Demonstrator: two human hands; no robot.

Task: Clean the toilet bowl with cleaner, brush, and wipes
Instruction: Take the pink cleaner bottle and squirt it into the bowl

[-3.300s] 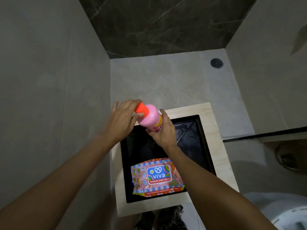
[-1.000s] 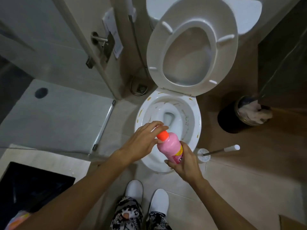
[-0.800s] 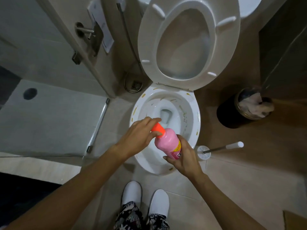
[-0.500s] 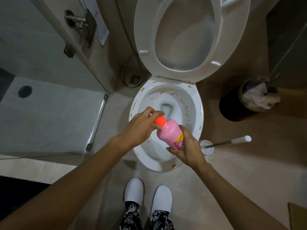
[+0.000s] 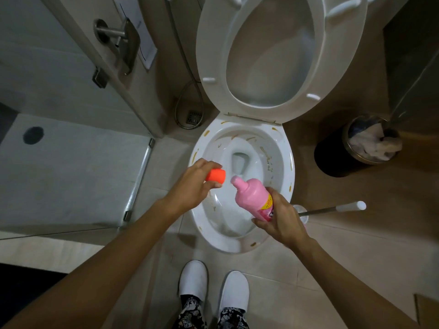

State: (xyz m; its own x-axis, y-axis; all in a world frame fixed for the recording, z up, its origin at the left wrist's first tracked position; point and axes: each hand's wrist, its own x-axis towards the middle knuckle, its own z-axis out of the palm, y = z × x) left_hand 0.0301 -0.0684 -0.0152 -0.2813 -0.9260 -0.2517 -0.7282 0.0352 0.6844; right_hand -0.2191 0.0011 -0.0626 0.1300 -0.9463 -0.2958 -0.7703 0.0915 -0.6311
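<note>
A white toilet bowl (image 5: 286, 167) stands open below me, with yellow-brown streaks on its rim and inner wall; the seat and lid (image 5: 337, 67) are raised. My right hand (image 5: 279, 220) grips a pink cleaner bottle (image 5: 255, 197) over the bowl, its uncapped neck pointing up and left. My left hand (image 5: 194, 184) pinches the orange cap (image 5: 215, 178), held just left of the bottle's mouth. The toilet brush (image 5: 332, 210) stands in its holder on the floor right of the bowl, white handle end pointing right.
A dark waste bin (image 5: 356, 148) with crumpled paper sits at the right. A glass shower door (image 5: 133, 176) and metal handle (image 5: 111, 34) are at the left. A hose (image 5: 187, 110) loops behind the bowl. My white slippers (image 5: 213, 286) stand in front.
I turned from the black box with the wipes pack to the toilet. The orange cap has come off the bottle and my left hand has drawn it away to the left.
</note>
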